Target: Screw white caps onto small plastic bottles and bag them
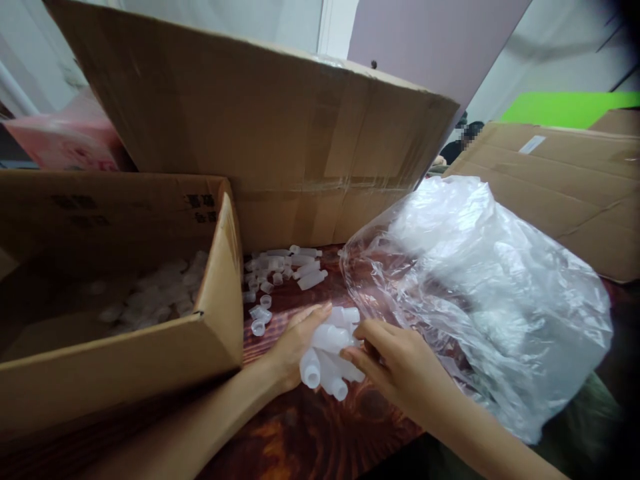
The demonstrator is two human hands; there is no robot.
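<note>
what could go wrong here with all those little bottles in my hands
The left hand cups a loose bunch of small bottles with only the right hand steadying them, so some may slip out and roll across the table. The loose bottles and caps beside the open box could get knocked around. The plastic bag crowds the right hand.

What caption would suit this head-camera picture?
Left hand and right hand gather small plastic bottles between cardboard box and clear bag.

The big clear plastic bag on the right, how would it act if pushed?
The big clear crinkled plastic bag looks thin and creased, so it would probably buckle rather than slide whole. It seems light, and its glossy film is likely slippery under fingers.
</note>
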